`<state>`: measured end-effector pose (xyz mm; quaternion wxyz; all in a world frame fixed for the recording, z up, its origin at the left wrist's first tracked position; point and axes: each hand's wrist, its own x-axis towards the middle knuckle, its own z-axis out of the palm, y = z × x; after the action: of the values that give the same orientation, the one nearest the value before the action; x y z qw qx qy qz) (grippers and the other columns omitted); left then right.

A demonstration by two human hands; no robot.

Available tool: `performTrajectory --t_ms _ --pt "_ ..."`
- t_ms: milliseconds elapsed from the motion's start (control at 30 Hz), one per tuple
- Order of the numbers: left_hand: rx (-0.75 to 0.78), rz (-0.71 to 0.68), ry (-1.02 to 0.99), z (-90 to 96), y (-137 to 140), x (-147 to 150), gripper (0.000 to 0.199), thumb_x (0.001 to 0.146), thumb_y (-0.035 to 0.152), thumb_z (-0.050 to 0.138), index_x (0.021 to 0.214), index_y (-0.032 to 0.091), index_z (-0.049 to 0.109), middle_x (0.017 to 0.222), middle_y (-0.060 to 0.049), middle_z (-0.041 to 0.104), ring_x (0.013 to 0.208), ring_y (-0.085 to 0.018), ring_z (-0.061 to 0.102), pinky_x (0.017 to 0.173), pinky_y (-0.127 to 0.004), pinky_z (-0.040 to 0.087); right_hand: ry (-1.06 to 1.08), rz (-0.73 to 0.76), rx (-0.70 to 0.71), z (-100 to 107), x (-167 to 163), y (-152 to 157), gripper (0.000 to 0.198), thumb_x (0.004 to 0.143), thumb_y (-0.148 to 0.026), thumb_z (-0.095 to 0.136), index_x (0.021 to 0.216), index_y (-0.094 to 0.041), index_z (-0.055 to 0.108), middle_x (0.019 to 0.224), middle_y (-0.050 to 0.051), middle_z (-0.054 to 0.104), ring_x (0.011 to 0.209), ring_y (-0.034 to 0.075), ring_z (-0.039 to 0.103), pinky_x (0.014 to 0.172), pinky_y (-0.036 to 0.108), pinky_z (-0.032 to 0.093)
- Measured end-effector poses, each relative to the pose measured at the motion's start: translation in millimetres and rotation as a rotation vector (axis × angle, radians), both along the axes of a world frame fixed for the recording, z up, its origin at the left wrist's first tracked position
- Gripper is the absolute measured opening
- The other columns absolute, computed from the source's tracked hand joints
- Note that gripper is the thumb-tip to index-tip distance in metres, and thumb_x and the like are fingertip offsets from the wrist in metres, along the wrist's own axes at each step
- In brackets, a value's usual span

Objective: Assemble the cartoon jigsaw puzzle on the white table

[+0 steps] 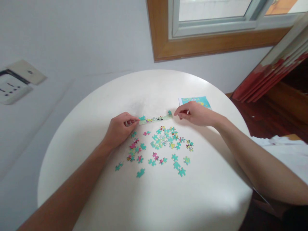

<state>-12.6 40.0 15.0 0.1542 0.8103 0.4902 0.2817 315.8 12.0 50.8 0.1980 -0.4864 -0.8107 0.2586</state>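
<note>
A narrow joined strip of jigsaw puzzle (155,119), with small coloured figures along it and teal pieces at its two ends, lies across the middle of the table. My left hand (121,128) has thumb and forefinger closed on the strip's left end. At the other end, my right hand (196,114) hovers just beside the strip, its thumb and forefinger tips close together. Whatever lies between those tips, if anything, is hidden. Below the strip are scattered loose puzzle pieces (160,141), mostly teal, some pink or yellow.
A teal printed sheet (201,101) lies partly behind my right hand. The round white table (115,202) stands close to the wall, under a wood-framed window (216,45). Wall sockets (12,88) are at left, a red and white curtain (260,78) at right.
</note>
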Motion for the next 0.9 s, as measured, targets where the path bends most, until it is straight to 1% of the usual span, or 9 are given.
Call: performTrajectory --t_ms 100,167,333,433,533,767,900 --pt "-0.007 0.001 0.001 0.2 -0.3 -0.1 0.018 0.082 0.033 0.064 0.089 0.022 0.076 0.079 -0.002 0.067 0.064 -0.015 0.055 0.062 -0.027 0.044 0.078 -0.116 0.063 -4.9 1.8 6.1 0.027 0.084 -0.016 0.052 0.098 -0.016 0.075 0.078 0.005 0.072 0.065 0.015 0.060 0.065 0.032 0.045" --pt "-0.013 0.001 0.011 1.2 -1.1 0.1 0.019 0.083 0.033 0.063 0.089 0.021 0.076 0.081 -0.003 0.068 0.066 -0.015 0.055 0.063 -0.027 0.045 0.127 -0.178 0.083 -8.2 2.5 9.3 0.026 0.085 -0.017 0.052 0.096 -0.015 0.074 0.075 0.006 0.071 0.064 0.014 0.060 0.064 0.032 0.045" --pt "-0.021 -0.007 0.020 3.1 -2.4 1.7 0.020 0.083 0.032 0.062 0.090 0.019 0.076 0.082 -0.003 0.067 0.066 -0.015 0.055 0.064 -0.027 0.044 0.194 -0.267 0.109 -13.6 2.5 13.1 0.021 0.083 -0.018 0.054 0.090 -0.013 0.073 0.071 0.006 0.070 0.063 0.014 0.060 0.063 0.031 0.045" --pt "-0.020 -0.013 0.020 2.3 -1.7 2.6 0.020 0.083 0.033 0.062 0.089 0.019 0.076 0.081 -0.003 0.067 0.066 -0.015 0.055 0.063 -0.027 0.044 0.220 -0.263 0.095 -15.1 1.8 13.3 0.020 0.082 -0.017 0.054 0.089 -0.013 0.072 0.071 0.006 0.070 0.063 0.014 0.060 0.063 0.030 0.046" --pt "-0.018 -0.017 0.024 1.4 -0.9 2.9 0.020 0.083 0.033 0.062 0.090 0.020 0.076 0.081 -0.003 0.066 0.066 -0.015 0.055 0.063 -0.027 0.044 0.224 -0.228 0.073 -15.5 1.5 13.0 0.019 0.081 -0.017 0.055 0.088 -0.013 0.072 0.071 0.005 0.069 0.063 0.014 0.060 0.063 0.030 0.045" --pt "-0.011 -0.003 0.024 2.0 -2.0 1.3 0.020 0.083 0.033 0.062 0.090 0.020 0.076 0.081 -0.003 0.067 0.066 -0.015 0.055 0.063 -0.027 0.044 0.149 -0.154 0.053 -14.0 0.1 10.9 0.018 0.082 -0.021 0.058 0.089 -0.016 0.073 0.069 0.003 0.065 0.062 0.013 0.054 0.062 0.031 0.041" --pt "-0.007 -0.002 0.016 2.8 -2.5 0.7 0.021 0.083 0.033 0.062 0.090 0.019 0.076 0.081 -0.003 0.067 0.066 -0.015 0.055 0.063 -0.027 0.044 0.125 -0.117 0.019 -14.6 -0.1 10.7 0.018 0.083 -0.024 0.058 0.087 -0.015 0.073 0.069 0.004 0.065 0.063 0.013 0.054 0.061 0.032 0.040"
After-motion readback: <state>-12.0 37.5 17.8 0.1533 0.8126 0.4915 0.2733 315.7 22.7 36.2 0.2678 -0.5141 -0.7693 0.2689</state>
